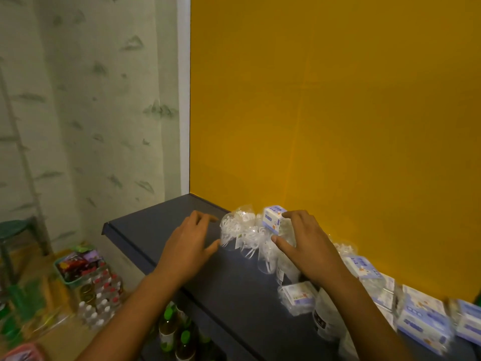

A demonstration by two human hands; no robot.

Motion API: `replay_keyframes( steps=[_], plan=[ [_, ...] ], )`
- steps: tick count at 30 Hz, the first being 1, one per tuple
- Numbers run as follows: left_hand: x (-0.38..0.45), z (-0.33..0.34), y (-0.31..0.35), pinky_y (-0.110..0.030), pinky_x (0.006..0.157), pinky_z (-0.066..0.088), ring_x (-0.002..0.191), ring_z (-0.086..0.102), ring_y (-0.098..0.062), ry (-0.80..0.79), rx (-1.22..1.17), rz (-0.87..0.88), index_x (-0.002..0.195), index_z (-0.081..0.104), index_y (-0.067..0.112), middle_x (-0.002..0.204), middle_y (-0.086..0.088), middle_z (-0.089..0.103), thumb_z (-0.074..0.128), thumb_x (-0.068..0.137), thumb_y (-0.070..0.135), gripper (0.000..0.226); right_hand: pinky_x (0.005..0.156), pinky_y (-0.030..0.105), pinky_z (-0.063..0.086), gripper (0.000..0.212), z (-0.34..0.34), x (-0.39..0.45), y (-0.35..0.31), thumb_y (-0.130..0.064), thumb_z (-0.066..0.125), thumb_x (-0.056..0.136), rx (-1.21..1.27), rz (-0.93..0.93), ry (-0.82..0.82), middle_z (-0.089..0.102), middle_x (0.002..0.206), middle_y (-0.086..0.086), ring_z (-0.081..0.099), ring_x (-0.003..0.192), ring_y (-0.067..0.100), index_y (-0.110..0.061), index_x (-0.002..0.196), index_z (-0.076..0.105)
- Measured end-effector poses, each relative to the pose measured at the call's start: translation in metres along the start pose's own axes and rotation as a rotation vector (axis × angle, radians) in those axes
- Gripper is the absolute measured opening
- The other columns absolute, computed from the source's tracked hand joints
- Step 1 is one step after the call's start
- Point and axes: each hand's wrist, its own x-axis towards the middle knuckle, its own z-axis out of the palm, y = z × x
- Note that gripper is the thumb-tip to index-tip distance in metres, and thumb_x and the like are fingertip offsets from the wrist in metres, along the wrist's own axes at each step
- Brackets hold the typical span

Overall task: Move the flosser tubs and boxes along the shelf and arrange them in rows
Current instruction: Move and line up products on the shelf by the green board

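Head view: clear flosser tubs (242,234) stood clustered on the dark shelf (161,225), against the yellow back panel (325,105). Left hand (188,243) was spread, fingertips touching the cluster's left side. Right hand (304,243) curled around the cluster's right side, touching a small blue box (273,219) perched on the tubs. More boxes (421,324) lay further right of the tubs. Judged light, thin-walled, slick, easily toppled; best pushed low at the sides.
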Motion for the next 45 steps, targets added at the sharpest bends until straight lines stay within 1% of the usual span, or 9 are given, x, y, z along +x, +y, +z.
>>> replay_keyframes(
  steps=[6, 13, 22, 25, 32, 36, 41, 43, 45],
  plan=[
    [0.039, 0.017, -0.034, -0.034, 0.089, 0.048, 0.114, 0.052, -0.020, -0.009, -0.094, 0.089, 0.132, 0.046, 0.024, 0.129, -0.002, 0.046, 0.062, 0.089, 0.037, 0.048, 0.094, 0.031, 0.043, 0.056, 0.011, 0.025, -0.002, -0.052, 0.059, 0.090, -0.061, 0.056, 0.042, 0.046, 0.135, -0.001, 0.046, 0.121, 0.017, -0.021, 0.134, 0.045],
    [0.094, 0.042, -0.077, -0.034, 0.100, 0.042, 0.123, 0.046, -0.018, -0.168, -0.300, 0.231, 0.132, 0.047, 0.027, 0.134, 0.000, 0.043, 0.065, 0.089, 0.023, 0.047, 0.096, 0.031, 0.040, 0.049, 0.024, 0.045, -0.022, -0.043, 0.062, 0.090, -0.139, 0.135, 0.106, 0.047, 0.134, -0.001, 0.045, 0.123, 0.019, -0.020, 0.132, 0.048],
    [0.112, 0.084, -0.089, -0.022, 0.099, 0.031, 0.129, 0.041, -0.017, -0.363, -0.494, 0.286, 0.142, 0.036, 0.029, 0.142, 0.001, 0.040, 0.072, 0.083, 0.030, 0.069, 0.088, 0.029, 0.043, 0.036, 0.045, 0.041, -0.047, -0.040, 0.061, 0.092, -0.179, 0.169, 0.161, 0.048, 0.125, -0.005, 0.046, 0.114, 0.015, -0.024, 0.122, 0.050],
    [0.112, 0.092, -0.087, -0.024, 0.098, 0.034, 0.128, 0.042, -0.016, -0.343, -0.557, 0.270, 0.140, 0.036, 0.032, 0.141, 0.003, 0.041, 0.075, 0.080, 0.035, 0.071, 0.089, 0.027, 0.039, 0.036, 0.046, 0.041, -0.046, -0.036, 0.061, 0.091, -0.199, 0.207, 0.163, 0.047, 0.127, -0.004, 0.045, 0.117, 0.016, -0.023, 0.123, 0.050],
    [0.112, 0.106, -0.083, -0.045, 0.094, 0.048, 0.124, 0.049, -0.023, -0.312, -0.609, 0.220, 0.126, 0.034, 0.041, 0.136, -0.001, 0.050, 0.076, 0.076, 0.042, 0.065, 0.091, 0.027, 0.036, 0.038, 0.047, 0.040, -0.047, -0.035, 0.063, 0.092, -0.231, 0.276, 0.153, 0.046, 0.131, -0.003, 0.043, 0.120, 0.018, -0.022, 0.125, 0.050],
    [0.117, 0.101, -0.088, -0.041, 0.082, 0.052, 0.109, 0.057, -0.022, -0.277, -0.611, 0.201, 0.121, 0.036, 0.037, 0.123, 0.001, 0.056, 0.081, 0.069, 0.045, 0.070, 0.091, 0.025, 0.033, 0.039, 0.043, 0.042, -0.048, -0.035, 0.062, 0.092, -0.243, 0.299, 0.156, 0.046, 0.132, -0.002, 0.043, 0.121, 0.017, -0.022, 0.127, 0.050],
    [0.129, 0.084, -0.091, -0.029, 0.082, 0.047, 0.102, 0.054, -0.016, -0.163, -0.716, 0.137, 0.127, 0.046, 0.019, 0.122, 0.002, 0.054, 0.086, 0.061, 0.043, 0.081, 0.093, 0.029, 0.037, 0.041, 0.041, 0.048, -0.046, -0.035, 0.063, 0.092, -0.249, 0.323, 0.165, 0.046, 0.133, -0.002, 0.043, 0.122, 0.018, -0.021, 0.128, 0.050],
    [0.132, 0.074, -0.093, -0.022, 0.079, 0.043, 0.100, 0.053, -0.011, -0.117, -0.775, 0.140, 0.122, 0.051, 0.019, 0.122, 0.004, 0.054, 0.086, 0.061, 0.041, 0.074, 0.094, 0.030, 0.038, 0.045, 0.043, 0.053, -0.044, -0.038, 0.062, 0.092, -0.255, 0.358, 0.163, 0.046, 0.135, 0.000, 0.043, 0.122, 0.019, -0.021, 0.131, 0.048],
    [0.133, 0.067, -0.098, -0.025, 0.080, 0.048, 0.102, 0.055, -0.010, -0.106, -0.852, 0.126, 0.122, 0.052, 0.025, 0.123, 0.007, 0.055, 0.085, 0.061, 0.043, 0.072, 0.095, 0.031, 0.039, 0.051, 0.047, 0.056, -0.040, -0.041, 0.062, 0.092, -0.261, 0.401, 0.145, 0.045, 0.136, 0.003, 0.043, 0.123, 0.021, -0.020, 0.135, 0.045]
  ],
)
